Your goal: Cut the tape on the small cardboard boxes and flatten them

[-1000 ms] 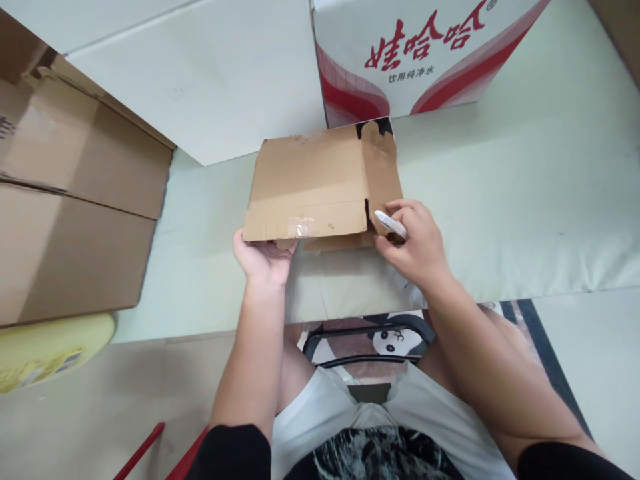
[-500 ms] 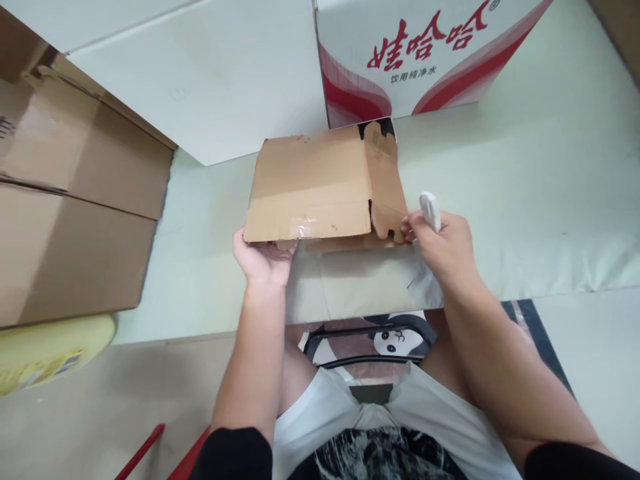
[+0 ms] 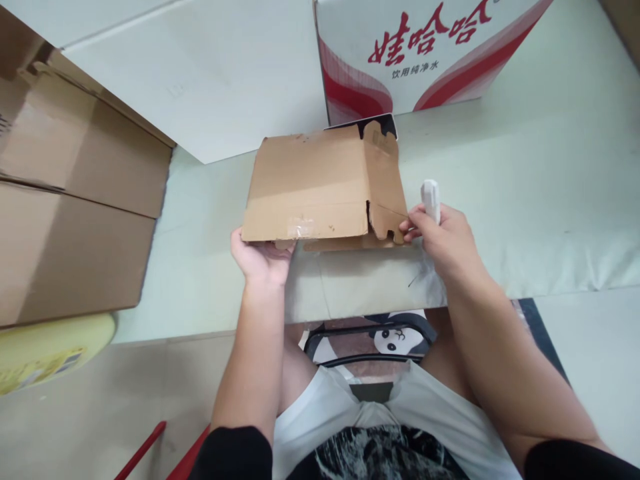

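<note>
A small brown cardboard box (image 3: 311,183) lies on the pale green table cover, its right end flap (image 3: 386,183) folded outward. My left hand (image 3: 265,260) grips the box at its front left corner, most fingers hidden beneath the edge. At the lower right end of that flap is my right hand (image 3: 445,240), with fingertips closed at its notched edge. A slim white plastic tool (image 3: 431,199) sticks up from the right hand between thumb and palm; its other end is hidden, so its kind is unclear. Clear tape (image 3: 302,227) shows on the box's front edge.
Behind the box stand a large white carton (image 3: 200,87) and a white-and-red water carton (image 3: 400,60). Brown cartons (image 3: 85,240) are stacked at the left, with a yellow container (image 3: 55,350) below. The pale green cover (image 3: 550,200) extends to the right. A panda-print item (image 3: 395,340) lies beneath the table edge.
The white tool in my right hand has tipped slightly more upright and moved up a little. Both hands remain at the box, which has barely shifted.
</note>
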`<control>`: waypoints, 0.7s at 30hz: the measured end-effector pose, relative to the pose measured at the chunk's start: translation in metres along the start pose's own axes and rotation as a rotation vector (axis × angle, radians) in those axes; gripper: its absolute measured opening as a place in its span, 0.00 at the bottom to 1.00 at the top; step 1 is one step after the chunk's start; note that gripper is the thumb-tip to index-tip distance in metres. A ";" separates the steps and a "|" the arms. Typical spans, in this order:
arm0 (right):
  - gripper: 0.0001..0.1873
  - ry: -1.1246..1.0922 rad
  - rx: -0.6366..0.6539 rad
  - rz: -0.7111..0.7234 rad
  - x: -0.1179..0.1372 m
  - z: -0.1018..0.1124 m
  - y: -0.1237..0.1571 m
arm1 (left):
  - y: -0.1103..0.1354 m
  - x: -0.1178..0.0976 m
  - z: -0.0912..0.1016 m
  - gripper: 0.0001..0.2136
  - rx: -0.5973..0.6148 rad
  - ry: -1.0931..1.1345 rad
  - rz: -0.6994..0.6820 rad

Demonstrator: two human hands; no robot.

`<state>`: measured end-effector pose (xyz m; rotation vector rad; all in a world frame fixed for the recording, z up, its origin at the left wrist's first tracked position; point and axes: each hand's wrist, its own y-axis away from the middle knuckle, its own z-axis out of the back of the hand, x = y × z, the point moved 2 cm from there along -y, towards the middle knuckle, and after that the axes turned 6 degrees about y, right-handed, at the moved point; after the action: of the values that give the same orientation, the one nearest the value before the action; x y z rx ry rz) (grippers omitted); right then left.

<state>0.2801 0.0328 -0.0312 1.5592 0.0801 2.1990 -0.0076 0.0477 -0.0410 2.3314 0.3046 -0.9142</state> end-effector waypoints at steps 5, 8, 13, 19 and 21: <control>0.07 0.116 -0.096 -0.029 -0.003 0.005 -0.005 | -0.001 -0.001 0.000 0.10 -0.002 -0.005 -0.007; 0.09 0.072 -0.052 -0.045 -0.006 0.003 -0.007 | -0.001 -0.001 0.000 0.11 -0.010 -0.008 -0.015; 0.11 0.162 -0.046 0.016 -0.005 0.001 -0.005 | 0.000 -0.001 -0.001 0.12 0.005 -0.014 -0.019; 0.09 0.268 -0.016 0.069 0.003 0.002 0.000 | 0.004 -0.003 -0.004 0.12 -0.022 -0.036 -0.012; 0.09 0.271 -0.007 0.097 0.004 0.002 0.000 | 0.004 -0.003 -0.004 0.13 -0.014 -0.038 -0.014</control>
<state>0.2805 0.0337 -0.0273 1.2773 0.0807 2.4721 -0.0059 0.0469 -0.0341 2.2985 0.3107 -0.9591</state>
